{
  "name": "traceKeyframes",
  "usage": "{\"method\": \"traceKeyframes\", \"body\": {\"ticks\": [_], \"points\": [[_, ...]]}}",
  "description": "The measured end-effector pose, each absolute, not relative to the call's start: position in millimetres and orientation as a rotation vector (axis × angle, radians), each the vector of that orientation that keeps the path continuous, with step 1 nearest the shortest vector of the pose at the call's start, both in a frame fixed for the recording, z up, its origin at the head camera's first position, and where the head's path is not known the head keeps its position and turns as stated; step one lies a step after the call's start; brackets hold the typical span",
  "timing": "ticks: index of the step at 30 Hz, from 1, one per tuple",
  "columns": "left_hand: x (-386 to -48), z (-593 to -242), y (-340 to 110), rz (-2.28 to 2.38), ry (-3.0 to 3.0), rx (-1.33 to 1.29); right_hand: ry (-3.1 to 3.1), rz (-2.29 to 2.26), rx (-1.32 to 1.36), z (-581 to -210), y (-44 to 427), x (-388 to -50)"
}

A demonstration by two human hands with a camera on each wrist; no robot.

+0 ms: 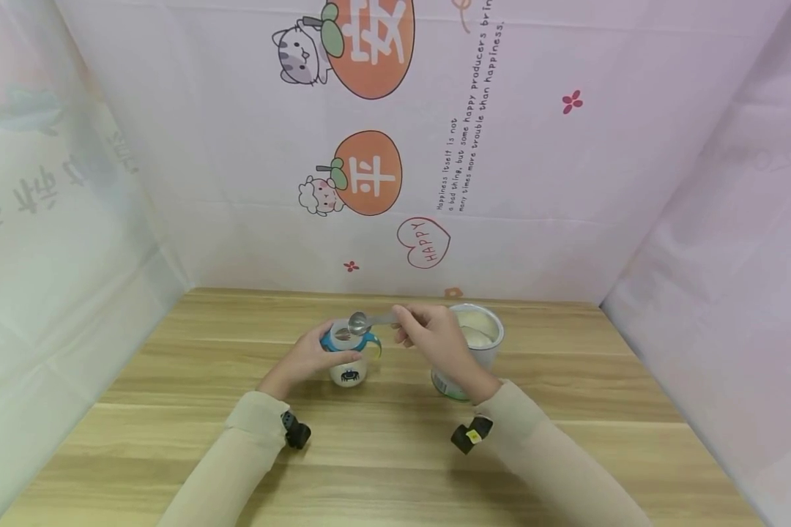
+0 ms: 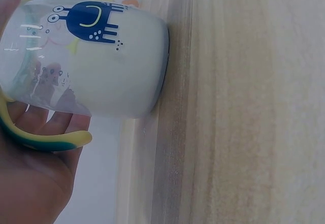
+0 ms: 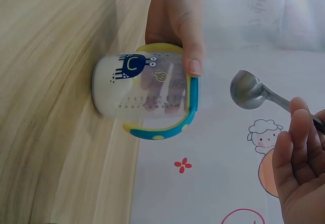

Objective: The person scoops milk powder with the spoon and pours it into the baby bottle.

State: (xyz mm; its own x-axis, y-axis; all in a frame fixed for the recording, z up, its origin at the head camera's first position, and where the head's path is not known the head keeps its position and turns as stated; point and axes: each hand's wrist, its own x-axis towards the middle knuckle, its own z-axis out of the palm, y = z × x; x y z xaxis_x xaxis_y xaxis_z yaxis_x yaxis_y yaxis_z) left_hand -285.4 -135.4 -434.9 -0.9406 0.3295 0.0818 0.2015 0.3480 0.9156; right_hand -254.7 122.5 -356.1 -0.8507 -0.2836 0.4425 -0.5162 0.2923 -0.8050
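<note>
- Pale sleeves come nearest, the left sleeve [image 1: 220, 465] at lower left of the frame and the right sleeve [image 1: 560, 457] at lower right.
- At centre, the left grip [image 1: 308, 357] curls round the upper part of an upright clear bottle [image 1: 348, 364], thumb near the rim; white contents show through its lower wall.
- Just right of it, the right grip [image 1: 435, 338] pinches a metal spoon [image 1: 377, 320] by its handle, the bowl pointing left and set above the bottle's mouth; the right wrist view shows a gap between them.
- Behind the right grip, a tin [image 1: 486, 356] of pale powder [image 1: 477, 337] stands with its mouth uncovered.
- Between bottle and tin, a strip of tabletop [image 1: 382, 454] shows; both are well apart from its side edges.
- Along the far edge hangs a printed cloth [image 1: 521, 241], nearer the tin than the sleeves are.
</note>
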Motion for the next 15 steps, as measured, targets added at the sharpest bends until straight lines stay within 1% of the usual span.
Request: {"method": "traceKeyframes", "body": {"ticks": [4, 8, 10, 15], "points": [[-286, -436, -135, 1.65, 2.494, 0.485, -2.346, 1.589, 0.703, -344, 127, -246], [-287, -436, -135, 1.651, 2.501, 0.475, -2.328, 1.514, 0.732, -341, 137, -246], [-287, -436, -135, 1.647, 2.507, 0.478, -2.312, 1.486, 0.745, -347, 144, -252], [-286, -436, -135, 1.651, 2.492, 0.465, -2.31, 1.413, 0.723, -343, 158, -249]]}}
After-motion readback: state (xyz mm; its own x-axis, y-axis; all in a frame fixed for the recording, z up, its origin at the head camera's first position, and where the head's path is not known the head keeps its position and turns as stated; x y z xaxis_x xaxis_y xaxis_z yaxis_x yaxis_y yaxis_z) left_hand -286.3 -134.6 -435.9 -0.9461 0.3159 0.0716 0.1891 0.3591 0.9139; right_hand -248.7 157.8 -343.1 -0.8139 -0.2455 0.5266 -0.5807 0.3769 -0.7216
